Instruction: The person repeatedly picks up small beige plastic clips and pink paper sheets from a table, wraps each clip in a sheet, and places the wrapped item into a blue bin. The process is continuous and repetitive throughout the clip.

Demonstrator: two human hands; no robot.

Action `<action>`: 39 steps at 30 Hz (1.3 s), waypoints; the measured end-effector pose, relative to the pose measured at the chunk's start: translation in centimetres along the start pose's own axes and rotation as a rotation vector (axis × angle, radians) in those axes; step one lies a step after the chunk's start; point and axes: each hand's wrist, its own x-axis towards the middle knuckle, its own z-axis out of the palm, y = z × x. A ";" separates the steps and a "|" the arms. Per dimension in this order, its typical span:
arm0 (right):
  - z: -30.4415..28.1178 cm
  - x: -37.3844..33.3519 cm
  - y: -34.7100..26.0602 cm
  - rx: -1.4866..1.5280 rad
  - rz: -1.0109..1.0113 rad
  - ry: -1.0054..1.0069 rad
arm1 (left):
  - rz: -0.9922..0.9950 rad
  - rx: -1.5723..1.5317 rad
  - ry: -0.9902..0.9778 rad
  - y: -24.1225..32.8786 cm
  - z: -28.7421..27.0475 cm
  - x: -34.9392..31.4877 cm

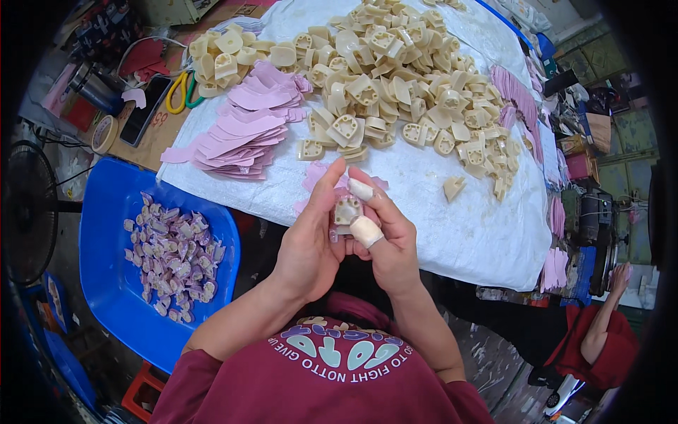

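Before my chest, a cream plastic shoe heel [347,209] with small holes in its top is held between both hands, with pink sheet material around its side. My left hand [308,244] cups it from the left, fingers closed against it. My right hand [393,247] grips it from the right; white wrapping covers the thumb and one fingertip. Just beyond my fingertips, a loose pink piece [316,174] lies on the white cloth [424,212]. A stack of cut pink pieces [244,134] lies left of a big heap of bare cream heels [395,78].
A blue basin [106,261] at the left holds many pink-covered heels [173,254]. Scissors [185,92], a phone [145,111], a tape roll [104,134] and a metal flask [95,90] stand or lie at the table's left. A fan [32,212] is far left. Another person [600,346] works at right.
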 end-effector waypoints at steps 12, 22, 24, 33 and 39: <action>0.7 1.0 0.7 -0.072 -0.014 -0.015 | 0.310 0.531 0.144 -0.9 0.3 1.1; 0.2 1.3 1.3 -0.176 0.154 -0.033 | 0.035 0.469 0.094 0.5 -1.4 1.6; -0.6 1.2 0.5 -0.304 0.109 -0.132 | -0.009 0.359 0.085 0.8 -1.3 1.4; -0.6 1.6 -0.1 -0.295 -0.093 -0.180 | -0.102 0.118 -0.112 2.0 -1.3 0.4; -1.0 0.7 0.0 -0.022 0.066 -0.166 | -0.115 0.066 -0.221 1.8 -1.8 0.5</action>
